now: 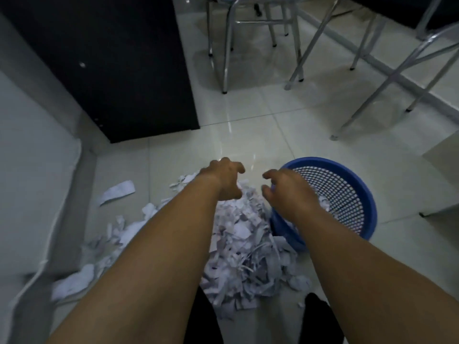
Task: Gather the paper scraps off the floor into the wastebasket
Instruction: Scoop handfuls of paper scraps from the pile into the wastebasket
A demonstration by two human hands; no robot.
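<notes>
A heap of white paper scraps [244, 249] lies on the pale tiled floor in front of me. Looser scraps [116, 192] trail off to the left. A blue mesh wastebasket [347, 192] stands just right of the heap, with a few scraps inside it. My left hand [227, 178] hovers over the far end of the heap, fingers curled and apart, holding nothing. My right hand [285, 189] is beside it above the basket's near left rim, fingers also spread and empty.
A black cabinet [119, 70] stands at the back left against a pale wall [27, 170]. Chrome chair legs [224, 58] and table legs [372, 100] crowd the back and right. A pale box edge [442, 175] sits right of the basket.
</notes>
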